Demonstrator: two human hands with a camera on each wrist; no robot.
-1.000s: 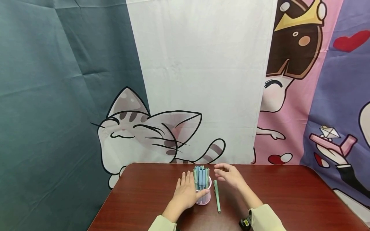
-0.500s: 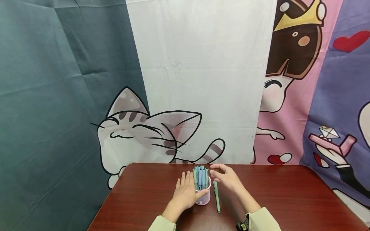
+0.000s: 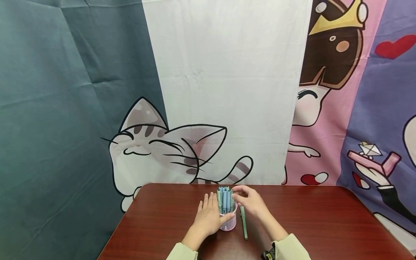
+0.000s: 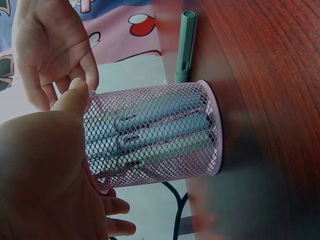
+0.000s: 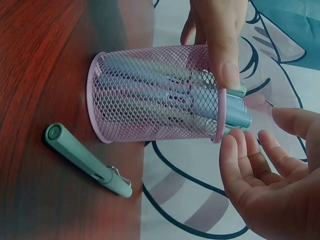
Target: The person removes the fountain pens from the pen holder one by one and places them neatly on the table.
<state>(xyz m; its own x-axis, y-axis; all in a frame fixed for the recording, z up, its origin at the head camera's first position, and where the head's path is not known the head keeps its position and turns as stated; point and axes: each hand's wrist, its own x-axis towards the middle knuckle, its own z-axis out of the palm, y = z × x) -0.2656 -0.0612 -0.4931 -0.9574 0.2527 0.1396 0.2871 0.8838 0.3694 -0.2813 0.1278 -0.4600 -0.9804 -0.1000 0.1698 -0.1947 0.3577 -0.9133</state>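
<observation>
A pink mesh pen holder (image 3: 229, 225) stands upright on the table, with several blue and green pens (image 3: 225, 200) in it. My left hand (image 3: 207, 217) holds it near the rim from the left, thumb on the near side and fingers behind. My right hand (image 3: 252, 203) is at the right of the pen tops, fingers loosely bent. In the right wrist view its fingertips (image 5: 235, 137) are by the rim, thumb apart, with nothing between. A green capped pen (image 3: 244, 223) lies on the table to the right of the holder.
The brown-red wooden table (image 3: 156, 224) extends to both sides. Behind its far edge hangs a cloth backdrop (image 3: 227, 90) with a cartoon cat and other figures. A dark watch-like band (image 3: 269, 254) is at the right wrist.
My right hand has moved left, from above the lying pen to the tops of the pens in the holder. My left hand, the holder and the lying pen have stayed put.
</observation>
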